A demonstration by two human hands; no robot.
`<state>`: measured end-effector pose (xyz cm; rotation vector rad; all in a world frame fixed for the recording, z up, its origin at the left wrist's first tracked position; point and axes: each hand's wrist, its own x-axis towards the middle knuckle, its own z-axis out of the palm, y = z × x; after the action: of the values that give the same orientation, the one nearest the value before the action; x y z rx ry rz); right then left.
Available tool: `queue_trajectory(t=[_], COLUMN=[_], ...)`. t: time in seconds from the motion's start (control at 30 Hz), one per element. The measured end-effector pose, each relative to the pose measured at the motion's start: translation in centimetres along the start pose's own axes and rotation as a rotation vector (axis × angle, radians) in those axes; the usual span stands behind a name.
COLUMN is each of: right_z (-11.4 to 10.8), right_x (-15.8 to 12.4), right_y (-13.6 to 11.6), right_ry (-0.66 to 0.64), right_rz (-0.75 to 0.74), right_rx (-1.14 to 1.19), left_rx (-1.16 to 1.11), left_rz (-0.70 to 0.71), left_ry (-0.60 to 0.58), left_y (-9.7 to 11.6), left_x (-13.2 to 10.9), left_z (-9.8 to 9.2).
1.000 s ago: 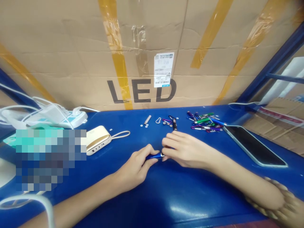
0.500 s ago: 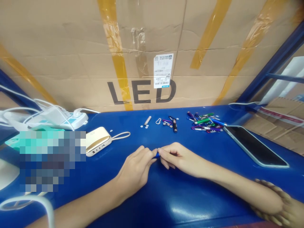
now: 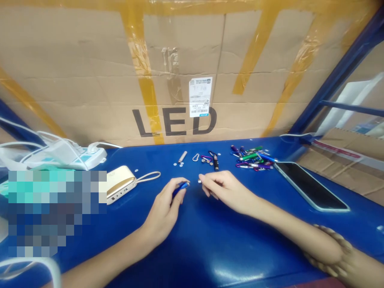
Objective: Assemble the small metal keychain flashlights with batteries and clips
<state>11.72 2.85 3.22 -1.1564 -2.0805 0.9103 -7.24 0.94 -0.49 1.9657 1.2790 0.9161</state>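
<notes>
My left hand (image 3: 166, 206) pinches a small blue metal penlight body (image 3: 180, 189) between thumb and fingers, its end pointing up and right. Across a short gap, my right hand (image 3: 221, 188) grips a small silvery piece (image 3: 200, 181) at its fingertips; whether it is a cap or a cell is too small to tell. Behind the hands lie a silver tube (image 3: 182, 156), a silver carabiner clip (image 3: 196, 157), a purple carabiner clip (image 3: 205, 157) and a black penlight (image 3: 215, 162). Several small round discs like button cells (image 3: 175, 164) are scattered around them.
Several coloured penlights with clips (image 3: 252, 158) are heaped at the back right, beside a phone (image 3: 312, 186). On the left are a cream power bank (image 3: 120, 182) and a white power strip (image 3: 93, 157) with cables. A large cardboard box (image 3: 99, 80) walls off the back.
My hands have drawn apart. The blue penlight body stays in the left hand and a silvery piece now shows in the right fingertips. The camera view has shifted slightly.
</notes>
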Motion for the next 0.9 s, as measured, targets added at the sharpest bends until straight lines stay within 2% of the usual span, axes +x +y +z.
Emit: queue_trajectory(t=[0.07,0.17,0.23,0.37,0.43,0.53,0.73,0.8,0.9], right_z=[-0.6,-0.8,-0.6,-0.1,-0.1,-0.7,-2.6,-2.8,-2.6], right_x=[0.2,0.4,0.4,0.3,0.4,0.6,1.4,1.8,2.6], right_y=[0.3,0.8,0.9,1.2,1.7,2.8,4.2,4.7,5.7], right_ry=[0.065,0.104,0.085,0.002,-0.026,-0.040,0.120,0.196,0.243], right_rz=[-0.010,-0.067,-0.132,-0.198,-0.186,-0.122,0.075,0.040,-0.106], right_rx=[-0.061,-0.170,-0.224,-0.181,-0.228,-0.440,-0.826,-0.857,-0.869], left_rx=[-0.049,-0.072,-0.050,0.008,0.020,0.028,0.013,0.005,-0.001], left_rz=[-0.045,-0.030,-0.013,0.017,0.012,-0.027,-0.035,-0.042,-0.051], left_ry=[0.018,-0.003,-0.021,-0.037,-0.014,0.039,0.050,0.055,0.047], left_y=[0.1,0.2,0.3,0.5,0.6,0.6,0.6,0.7,0.7], left_x=[0.1,0.2,0.2,0.2,0.3,0.3,0.4,0.4,0.4], left_z=[-0.1,-0.1,-0.1,-0.1,-0.2,-0.2,-0.1,-0.1,-0.1])
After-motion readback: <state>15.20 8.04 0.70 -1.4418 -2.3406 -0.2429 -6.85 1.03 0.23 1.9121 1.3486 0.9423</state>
